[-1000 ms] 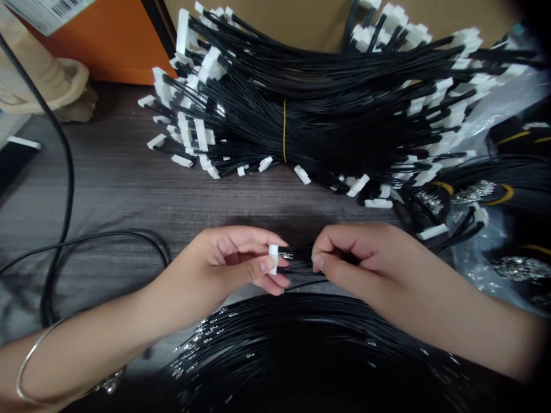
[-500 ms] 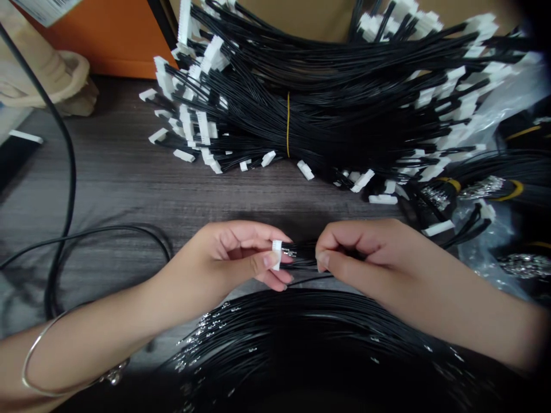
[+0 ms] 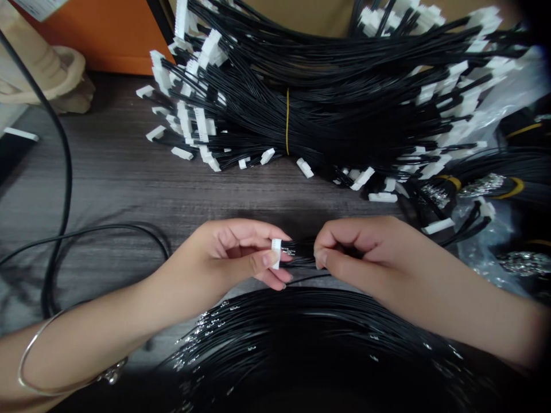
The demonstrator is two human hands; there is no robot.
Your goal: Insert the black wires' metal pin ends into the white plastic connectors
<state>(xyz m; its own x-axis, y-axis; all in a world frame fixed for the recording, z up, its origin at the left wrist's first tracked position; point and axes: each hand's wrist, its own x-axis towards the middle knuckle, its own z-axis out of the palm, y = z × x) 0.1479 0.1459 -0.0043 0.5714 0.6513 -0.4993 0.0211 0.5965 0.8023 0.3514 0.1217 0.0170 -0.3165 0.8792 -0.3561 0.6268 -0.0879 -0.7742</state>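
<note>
Between thumb and fingers, my left hand (image 3: 245, 252) pinches a small white connector housing (image 3: 276, 253). Just right of the housing, the metal crimp ends (image 3: 288, 251) of some wires point toward it; whether any sit inside it I cannot tell. My right hand (image 3: 357, 246) is closed around thin black wires (image 3: 303, 252), its thumb pressed on the index finger. The wires run from the housing into that fist, and one strand sags below. Nearest me, under both hands, lies a wide spread of black wires with bare metal terminals (image 3: 206, 327) at the ends.
A large heap of black cables (image 3: 258, 109) with white connectors lies behind my hands, tied by a yellow band (image 3: 287, 120). Clear plastic bags (image 3: 486, 241) and more terminal wires (image 3: 525, 263) are at the right. A thick black cable (image 3: 64, 172) loops at the left, near an orange box (image 3: 107, 34).
Both hands keep nearly the same pose and grip. The crimp ends by the housing have shifted very slightly, and the whole view has moved a little.
</note>
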